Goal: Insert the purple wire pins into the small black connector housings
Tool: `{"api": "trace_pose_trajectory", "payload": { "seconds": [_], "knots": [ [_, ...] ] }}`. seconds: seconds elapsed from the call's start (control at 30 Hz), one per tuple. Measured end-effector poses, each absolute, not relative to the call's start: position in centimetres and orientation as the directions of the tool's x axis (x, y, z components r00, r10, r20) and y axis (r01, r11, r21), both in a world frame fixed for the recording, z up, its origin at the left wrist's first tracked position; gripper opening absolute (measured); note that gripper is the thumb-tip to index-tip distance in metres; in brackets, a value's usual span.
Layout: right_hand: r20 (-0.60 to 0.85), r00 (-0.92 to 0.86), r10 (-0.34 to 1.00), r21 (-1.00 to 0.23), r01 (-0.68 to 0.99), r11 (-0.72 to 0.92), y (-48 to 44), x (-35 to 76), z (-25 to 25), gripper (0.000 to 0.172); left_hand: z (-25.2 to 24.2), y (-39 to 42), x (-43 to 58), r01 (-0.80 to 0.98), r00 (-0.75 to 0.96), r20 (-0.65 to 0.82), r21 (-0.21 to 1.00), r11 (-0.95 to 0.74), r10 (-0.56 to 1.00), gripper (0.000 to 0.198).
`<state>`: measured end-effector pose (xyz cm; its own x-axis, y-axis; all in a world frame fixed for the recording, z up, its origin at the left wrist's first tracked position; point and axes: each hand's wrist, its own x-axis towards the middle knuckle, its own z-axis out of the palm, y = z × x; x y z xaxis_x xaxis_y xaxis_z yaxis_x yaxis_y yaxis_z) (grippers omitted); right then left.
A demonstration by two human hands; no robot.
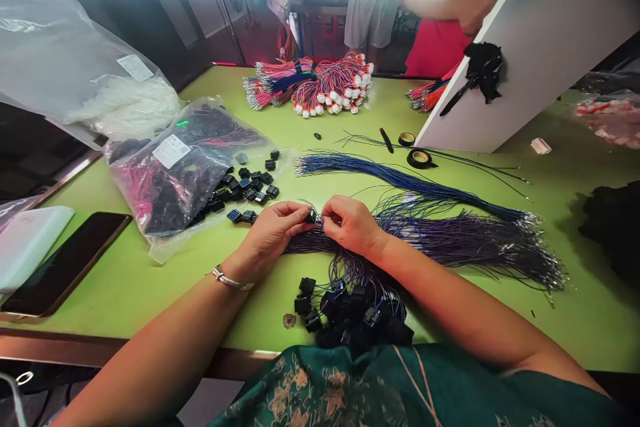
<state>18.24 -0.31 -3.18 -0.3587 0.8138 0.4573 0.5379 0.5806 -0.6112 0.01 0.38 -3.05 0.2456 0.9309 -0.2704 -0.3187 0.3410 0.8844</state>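
Note:
Between thumb and fingers, my left hand grips a small black connector housing. Right beside it, my right hand is pinched on a thin wire whose end meets the housing; the fingertips hide most of it. Beneath both hands lies a long bundle of dark purple wires with metal terminals at the right end. A blue wire bundle stretches behind it. Close to my body is a pile of black connectors with wires attached. More loose black connectors lie left of my hands.
A clear bag of black parts and a bag of white parts occupy the left. A phone lies near the front-left edge. Rolls of black tape, a white panel and red-blue harnesses stand farther back. Someone is beyond the table.

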Motion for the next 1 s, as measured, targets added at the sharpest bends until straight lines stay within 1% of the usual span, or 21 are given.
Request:
{"api": "trace_pose_trajectory", "payload": {
  "seconds": [0.1,0.23,0.37,0.53,0.6,0.73,1.0],
  "knots": [
    [0.457,-0.369,0.809,-0.611,0.530,0.587,-0.27,18.24,-3.32,0.008,-3.25,0.52,-0.03,-0.317,0.269,-0.268,0.882,0.348,0.925,0.020],
    [0.443,-0.364,0.820,-0.641,0.510,0.573,-0.12,18.05,-3.56,0.007,-3.22,0.43,0.14,-0.306,0.251,-0.267,0.890,0.338,0.931,0.020],
    [0.439,-0.367,0.820,-0.671,0.474,0.571,0.10,17.89,-3.75,0.006,-3.20,0.27,0.21,-0.311,0.267,-0.247,0.893,0.326,0.931,0.019],
    [0.354,-0.288,0.890,-0.800,0.400,0.448,0.17,17.96,-3.57,0.006,-3.34,0.41,0.02,-0.353,0.261,-0.231,0.881,0.316,0.937,0.019],
    [0.332,-0.256,0.908,-0.820,0.397,0.412,0.11,17.95,-3.50,0.006,-3.37,0.51,0.00,-0.359,0.259,-0.237,0.876,0.321,0.936,0.019],
    [0.347,-0.240,0.907,-0.810,0.412,0.418,0.00,17.85,-3.64,0.005,-3.46,0.61,0.06,-0.358,0.257,-0.234,0.878,0.317,0.938,0.018],
    [0.351,-0.293,0.889,-0.759,0.467,0.454,0.01,17.81,-3.93,0.007,-3.16,0.35,0.50,-0.330,0.237,-0.250,0.888,0.320,0.939,0.022]
  ]
}}
